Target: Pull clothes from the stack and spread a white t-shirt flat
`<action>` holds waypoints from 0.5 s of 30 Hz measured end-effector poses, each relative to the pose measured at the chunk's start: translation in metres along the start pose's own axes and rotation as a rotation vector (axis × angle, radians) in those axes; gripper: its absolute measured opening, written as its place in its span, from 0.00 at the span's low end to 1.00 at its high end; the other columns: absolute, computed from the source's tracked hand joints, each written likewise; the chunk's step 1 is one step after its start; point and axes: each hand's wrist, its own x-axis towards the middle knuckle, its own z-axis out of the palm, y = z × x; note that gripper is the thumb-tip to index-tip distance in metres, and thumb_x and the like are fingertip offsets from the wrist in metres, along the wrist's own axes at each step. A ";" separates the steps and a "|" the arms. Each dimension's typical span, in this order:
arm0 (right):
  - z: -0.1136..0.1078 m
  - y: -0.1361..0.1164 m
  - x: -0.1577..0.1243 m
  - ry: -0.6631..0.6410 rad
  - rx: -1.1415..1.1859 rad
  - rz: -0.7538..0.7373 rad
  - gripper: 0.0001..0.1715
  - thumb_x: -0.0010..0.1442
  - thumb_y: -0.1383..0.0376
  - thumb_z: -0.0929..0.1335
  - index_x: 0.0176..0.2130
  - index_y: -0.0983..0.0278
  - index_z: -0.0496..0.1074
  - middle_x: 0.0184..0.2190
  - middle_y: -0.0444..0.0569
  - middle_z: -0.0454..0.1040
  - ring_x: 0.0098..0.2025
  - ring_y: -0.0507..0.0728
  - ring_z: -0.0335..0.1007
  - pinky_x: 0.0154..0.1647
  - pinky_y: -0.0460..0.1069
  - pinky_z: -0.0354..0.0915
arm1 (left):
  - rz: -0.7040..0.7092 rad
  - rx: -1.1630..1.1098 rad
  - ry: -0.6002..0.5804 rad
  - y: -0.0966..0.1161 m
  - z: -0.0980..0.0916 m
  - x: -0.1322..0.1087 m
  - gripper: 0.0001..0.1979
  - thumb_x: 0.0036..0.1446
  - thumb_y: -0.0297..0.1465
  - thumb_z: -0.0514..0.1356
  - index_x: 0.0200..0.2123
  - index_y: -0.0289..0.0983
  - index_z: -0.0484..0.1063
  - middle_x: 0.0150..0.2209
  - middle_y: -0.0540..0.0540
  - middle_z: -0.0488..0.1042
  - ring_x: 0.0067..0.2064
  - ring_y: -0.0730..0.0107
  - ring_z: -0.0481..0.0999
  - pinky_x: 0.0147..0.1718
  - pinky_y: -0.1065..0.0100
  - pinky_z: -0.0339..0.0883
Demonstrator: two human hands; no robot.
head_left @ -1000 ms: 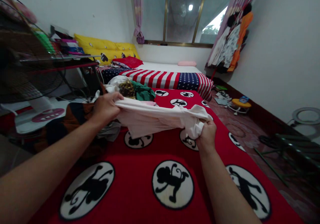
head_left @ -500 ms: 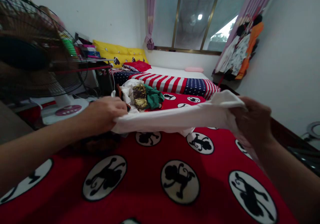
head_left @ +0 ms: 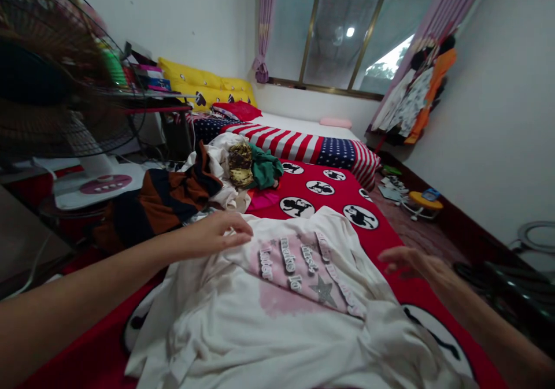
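Observation:
A white shirt (head_left: 243, 319) with a pink print, lettering and a grey star lies spread and wrinkled on the red bedcover (head_left: 385, 236) with round monkey patterns. Over the shirt's upper left edge is my left hand (head_left: 221, 233), fingers apart and holding nothing. My right hand (head_left: 410, 262) hovers beyond the shirt's right side with its fingers spread, also holding nothing. Whether the left fingertips touch the cloth is hard to tell.
At the left, a striped orange and navy garment (head_left: 165, 198) lies beside a pile with a green cloth (head_left: 265, 166). A fan (head_left: 47, 88) stands at far left. Behind is another bed (head_left: 299, 124). A yellow stool (head_left: 425, 200) is at right.
The white shirt, earlier stretched in the air between both hands, now lies on the bedcover. Both hands have let go and opened. The striped garment has come into fuller view.

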 end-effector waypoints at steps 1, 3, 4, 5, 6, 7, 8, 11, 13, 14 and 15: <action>0.006 -0.004 0.016 0.079 0.065 0.009 0.35 0.54 0.37 0.62 0.35 0.62 0.78 0.36 0.55 0.78 0.36 0.61 0.75 0.34 0.52 0.72 | 0.004 0.057 0.108 -0.011 0.002 0.014 0.17 0.59 0.38 0.54 0.42 0.36 0.77 0.44 0.42 0.77 0.47 0.61 0.74 0.48 0.66 0.63; 0.023 -0.008 0.049 0.230 0.171 0.013 0.30 0.49 0.42 0.70 0.37 0.65 0.76 0.35 0.54 0.77 0.34 0.59 0.75 0.30 0.49 0.70 | -0.049 0.153 0.222 -0.034 0.009 0.035 0.17 0.57 0.36 0.54 0.44 0.35 0.77 0.46 0.40 0.77 0.49 0.58 0.73 0.51 0.62 0.62; 0.033 -0.009 0.065 0.285 0.225 0.017 0.30 0.46 0.46 0.74 0.39 0.66 0.75 0.37 0.53 0.76 0.33 0.57 0.75 0.29 0.48 0.69 | -0.101 0.168 0.245 -0.045 0.012 0.042 0.18 0.56 0.36 0.54 0.44 0.35 0.77 0.46 0.40 0.77 0.49 0.56 0.73 0.50 0.62 0.63; 0.044 -0.010 0.078 0.324 0.288 0.039 0.31 0.43 0.49 0.76 0.41 0.66 0.73 0.39 0.53 0.75 0.31 0.56 0.75 0.27 0.47 0.69 | -0.153 0.178 0.252 -0.053 0.015 0.047 0.19 0.55 0.37 0.55 0.45 0.35 0.77 0.46 0.39 0.77 0.49 0.55 0.74 0.49 0.61 0.64; 0.054 -0.010 0.090 0.346 0.358 0.087 0.34 0.41 0.53 0.77 0.45 0.66 0.71 0.40 0.53 0.74 0.29 0.55 0.75 0.25 0.47 0.68 | -0.197 0.180 0.247 -0.058 0.018 0.050 0.20 0.54 0.38 0.57 0.45 0.34 0.76 0.46 0.39 0.77 0.48 0.53 0.74 0.48 0.61 0.64; 0.064 -0.010 0.099 0.345 0.431 0.150 0.38 0.40 0.56 0.78 0.48 0.65 0.68 0.40 0.53 0.73 0.28 0.54 0.75 0.24 0.47 0.68 | -0.223 0.177 0.233 -0.061 0.020 0.051 0.21 0.52 0.39 0.58 0.46 0.33 0.76 0.46 0.38 0.77 0.48 0.52 0.74 0.48 0.60 0.64; 0.071 -0.010 0.105 0.329 0.492 0.219 0.42 0.40 0.58 0.78 0.51 0.65 0.65 0.39 0.52 0.72 0.26 0.54 0.75 0.23 0.47 0.68 | -0.229 0.169 0.206 -0.060 0.023 0.050 0.22 0.51 0.39 0.60 0.46 0.33 0.76 0.45 0.38 0.77 0.47 0.51 0.75 0.47 0.61 0.65; 0.083 -0.012 0.109 0.157 0.527 0.302 0.41 0.41 0.58 0.78 0.51 0.65 0.65 0.28 0.43 0.70 0.20 0.49 0.68 0.19 0.43 0.62 | -0.164 0.138 0.113 -0.044 0.029 0.040 0.18 0.47 0.33 0.61 0.42 0.35 0.77 0.41 0.41 0.79 0.43 0.55 0.76 0.43 0.65 0.65; 0.079 -0.015 0.099 -0.055 0.467 0.223 0.33 0.43 0.55 0.77 0.45 0.66 0.69 0.21 0.38 0.65 0.17 0.45 0.57 0.16 0.40 0.54 | -0.083 0.153 0.105 -0.027 0.032 0.028 0.15 0.45 0.26 0.59 0.38 0.37 0.78 0.38 0.44 0.78 0.41 0.59 0.75 0.40 0.68 0.64; 0.074 -0.018 0.091 -0.159 0.434 0.168 0.29 0.44 0.53 0.76 0.42 0.67 0.71 0.21 0.38 0.64 0.17 0.44 0.54 0.15 0.40 0.51 | -0.032 0.176 0.098 -0.020 0.033 0.020 0.15 0.43 0.23 0.58 0.36 0.37 0.77 0.37 0.44 0.77 0.41 0.60 0.75 0.39 0.69 0.63; 0.067 -0.021 0.081 -0.258 0.403 0.118 0.27 0.45 0.53 0.76 0.39 0.66 0.72 0.21 0.38 0.64 0.18 0.44 0.52 0.16 0.39 0.50 | 0.021 0.197 0.079 -0.013 0.033 0.011 0.15 0.42 0.21 0.57 0.34 0.38 0.77 0.38 0.45 0.76 0.41 0.62 0.74 0.39 0.70 0.63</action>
